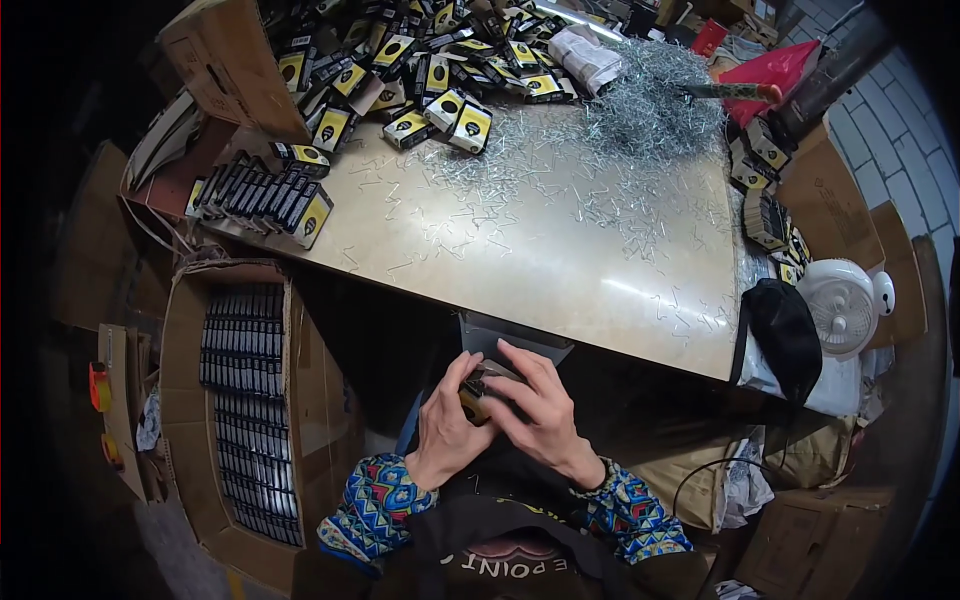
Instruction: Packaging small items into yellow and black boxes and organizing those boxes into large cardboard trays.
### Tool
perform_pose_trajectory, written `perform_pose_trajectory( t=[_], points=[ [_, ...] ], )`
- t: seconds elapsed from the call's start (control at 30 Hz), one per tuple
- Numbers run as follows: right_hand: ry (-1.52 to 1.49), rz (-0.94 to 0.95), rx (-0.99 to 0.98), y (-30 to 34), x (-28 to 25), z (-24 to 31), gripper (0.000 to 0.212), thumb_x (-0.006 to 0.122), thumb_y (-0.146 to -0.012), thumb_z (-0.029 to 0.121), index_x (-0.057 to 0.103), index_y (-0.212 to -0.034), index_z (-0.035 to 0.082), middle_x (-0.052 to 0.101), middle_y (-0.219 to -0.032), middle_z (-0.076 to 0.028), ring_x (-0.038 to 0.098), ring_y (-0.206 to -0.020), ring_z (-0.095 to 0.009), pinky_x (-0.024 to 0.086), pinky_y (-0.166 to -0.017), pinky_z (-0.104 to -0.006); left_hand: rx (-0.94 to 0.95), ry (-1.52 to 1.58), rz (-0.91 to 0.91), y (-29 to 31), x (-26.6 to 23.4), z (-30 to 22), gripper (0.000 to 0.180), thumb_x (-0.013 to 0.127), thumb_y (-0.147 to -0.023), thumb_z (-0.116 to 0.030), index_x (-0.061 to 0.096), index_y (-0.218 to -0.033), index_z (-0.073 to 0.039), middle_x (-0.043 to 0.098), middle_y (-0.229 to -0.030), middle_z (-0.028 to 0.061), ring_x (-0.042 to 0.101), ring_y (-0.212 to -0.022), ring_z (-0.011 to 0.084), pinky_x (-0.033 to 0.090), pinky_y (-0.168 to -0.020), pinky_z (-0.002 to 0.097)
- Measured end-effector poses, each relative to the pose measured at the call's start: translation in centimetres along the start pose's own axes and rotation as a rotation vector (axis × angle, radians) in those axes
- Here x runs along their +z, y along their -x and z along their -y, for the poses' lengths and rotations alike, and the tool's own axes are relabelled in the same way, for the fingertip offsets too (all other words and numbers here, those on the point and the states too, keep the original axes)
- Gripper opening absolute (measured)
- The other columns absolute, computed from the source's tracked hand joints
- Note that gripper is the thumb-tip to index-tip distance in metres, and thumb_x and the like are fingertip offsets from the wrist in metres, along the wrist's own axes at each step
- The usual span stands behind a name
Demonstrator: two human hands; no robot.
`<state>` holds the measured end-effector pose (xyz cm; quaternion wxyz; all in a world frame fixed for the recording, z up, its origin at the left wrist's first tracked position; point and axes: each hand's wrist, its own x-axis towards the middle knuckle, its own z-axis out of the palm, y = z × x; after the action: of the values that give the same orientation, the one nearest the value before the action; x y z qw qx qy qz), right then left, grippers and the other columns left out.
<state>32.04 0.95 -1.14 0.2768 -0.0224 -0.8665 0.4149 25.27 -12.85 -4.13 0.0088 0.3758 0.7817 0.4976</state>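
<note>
Just off the table's near edge, my left hand [447, 428] is closed around a small black-and-yellow box [473, 402], mostly hidden by the fingers. My right hand [540, 412] bends over the same box from the other side, its fingers at the upper end and slightly smeared. Whether the box's flap stands up cannot be made out. Beyond the hands, small bent metal wire pieces [480, 190] lie scattered over the tabletop [560, 270]. They rise to a tangled heap [650, 105] at the far right.
A large pile of similar boxes [435, 75] covers the table's far side. Rows of boxes [265, 200] stand at its left corner. An open carton [180, 400] packed with boxes sits left of me. On the right are a white fan [840, 308] and a black bag [785, 335].
</note>
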Motion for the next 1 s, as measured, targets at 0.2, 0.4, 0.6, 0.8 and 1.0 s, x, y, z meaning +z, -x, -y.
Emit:
perform_pose_trajectory(
  t=[0.2,0.4,0.6,0.8,1.0],
  points=[
    [0.049,0.049,-0.037,-0.5,-0.8,-0.7,0.024,0.077,-0.077,0.012,0.07,-0.097,0.001,0.061,-0.124,-0.02,0.06,-0.11,-0.037,0.052,-0.089,-0.0407,-0.026,0.007,-0.002,-0.2,-0.2,-0.1,0.088,0.081,-0.073,-0.014,0.028,-0.142,0.0,0.058,-0.125,0.023,0.062,-0.11,0.0394,0.052,-0.092,0.0415],
    [0.062,0.133,-0.059,-1.2,-1.3,-0.2,0.025,0.078,-0.077,0.015,0.069,-0.096,0.001,0.061,-0.124,-0.019,0.057,-0.113,-0.038,0.051,-0.092,-0.0422,-0.032,0.002,0.008,-0.1,-0.3,0.2,0.089,0.079,-0.072,-0.013,0.027,-0.143,-0.001,0.058,-0.124,0.0231,0.062,-0.109,0.0398,0.052,-0.091,0.0418],
    [-0.02,0.057,0.005,-0.9,-0.9,-0.2,0.023,0.077,-0.077,0.008,0.068,-0.096,0.0,0.063,-0.121,-0.019,0.061,-0.108,-0.035,0.052,-0.089,-0.0393,-0.022,0.026,0.021,-0.5,-0.4,0.0,0.089,0.079,-0.07,-0.01,0.029,-0.142,-0.002,0.058,-0.124,0.0227,0.061,-0.109,0.0396,0.052,-0.091,0.0415],
    [-0.077,-0.079,0.083,0.3,-0.8,0.1,0.017,0.075,-0.078,0.0,0.072,-0.094,-0.003,0.068,-0.112,-0.02,0.07,-0.087,-0.024,0.056,-0.076,-0.0313,-0.084,0.039,-0.006,-0.2,-0.3,-0.1,0.079,0.079,-0.067,-0.007,0.037,-0.134,-0.006,0.058,-0.124,0.0204,0.062,-0.107,0.0392,0.053,-0.088,0.0415],
    [-0.226,-0.037,0.23,1.5,0.7,0.8,0.022,0.071,-0.083,0.001,0.071,-0.105,-0.002,0.068,-0.111,-0.019,0.07,-0.095,-0.025,0.056,-0.079,-0.0292,-0.051,-0.038,0.05,-0.5,-0.2,-0.3,0.061,0.076,-0.071,-0.007,0.044,-0.123,-0.006,0.059,-0.116,0.0209,0.062,-0.098,0.0408,0.053,-0.08,0.0434]
  ],
)
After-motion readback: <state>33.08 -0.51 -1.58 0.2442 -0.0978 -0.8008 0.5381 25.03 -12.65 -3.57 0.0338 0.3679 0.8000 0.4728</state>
